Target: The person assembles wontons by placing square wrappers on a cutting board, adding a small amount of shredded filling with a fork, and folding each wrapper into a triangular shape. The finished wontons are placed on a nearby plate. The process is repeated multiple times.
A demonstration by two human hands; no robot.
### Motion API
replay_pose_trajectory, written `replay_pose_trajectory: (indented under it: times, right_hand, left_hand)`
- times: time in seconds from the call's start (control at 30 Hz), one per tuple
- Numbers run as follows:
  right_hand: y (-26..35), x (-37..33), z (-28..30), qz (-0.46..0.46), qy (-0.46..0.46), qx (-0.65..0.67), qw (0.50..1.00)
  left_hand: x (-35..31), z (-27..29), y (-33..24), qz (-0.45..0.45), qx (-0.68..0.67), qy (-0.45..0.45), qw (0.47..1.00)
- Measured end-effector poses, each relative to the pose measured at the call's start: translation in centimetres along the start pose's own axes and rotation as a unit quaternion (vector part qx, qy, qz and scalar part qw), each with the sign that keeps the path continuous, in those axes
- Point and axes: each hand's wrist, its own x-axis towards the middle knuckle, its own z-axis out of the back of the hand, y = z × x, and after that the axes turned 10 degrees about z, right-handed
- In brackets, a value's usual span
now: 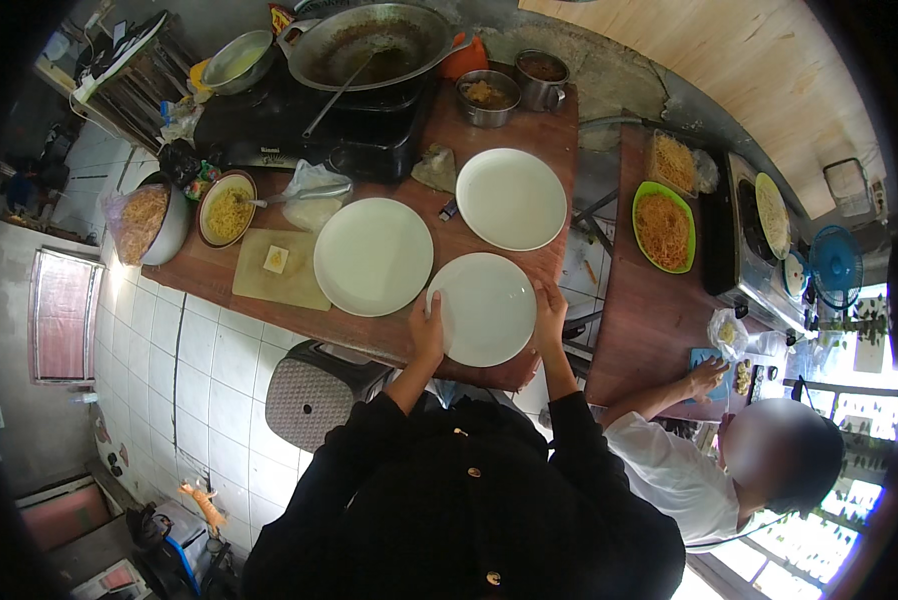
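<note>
A white plate (pixel 487 310) is between my hands at the front edge of the brown table. My left hand (pixel 427 328) grips its left rim with the thumb on top; the fingers underneath are hidden. At the right rim, my right hand (pixel 550 312) is closed against the plate's side. Two more empty white plates lie nearby: a wide plate (pixel 374 256) to the left and another plate (pixel 510 198) just beyond. Left of them, a small pale square with a yellow filling (pixel 276 260) rests on a cutting board (pixel 254 278).
A bowl of yellow food (pixel 229 212) stands at the left. Beyond are a black stove (pixel 249 135), a large wok (pixel 334 55) and a metal bowl (pixel 486 107). A stool (pixel 309 405) is by the table. To the right, a person (pixel 659 450) works beside a green tray of shredded food (pixel 663 230).
</note>
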Motion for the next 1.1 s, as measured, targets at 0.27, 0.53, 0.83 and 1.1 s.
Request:
replay_pose_trajectory:
  times: [0.27, 0.53, 0.83, 1.1]
  right_hand:
    - [0.5, 0.7, 0.5, -0.016, -0.008, 0.005, 1.0]
    - [-1.0, 1.4, 1.7, -0.006, -0.03, -0.012, 0.999]
    - [-0.7, 1.1, 2.0, 0.1, -0.009, -0.134, 0.986]
    - [3.5, -1.0, 0.5, 0.269, 0.035, -0.303, 0.914]
  left_hand:
    - [1.1, -1.3, 0.0, -0.039, 0.048, -0.02, 0.998]
    - [0.5, -1.6, -0.1, -0.025, 0.085, 0.018, 0.996]
    - [-0.9, 3.6, -0.8, -0.055, 0.124, 0.048, 0.99]
    - [-0.8, 14.8, -1.6, -0.077, 0.079, -0.045, 0.993]
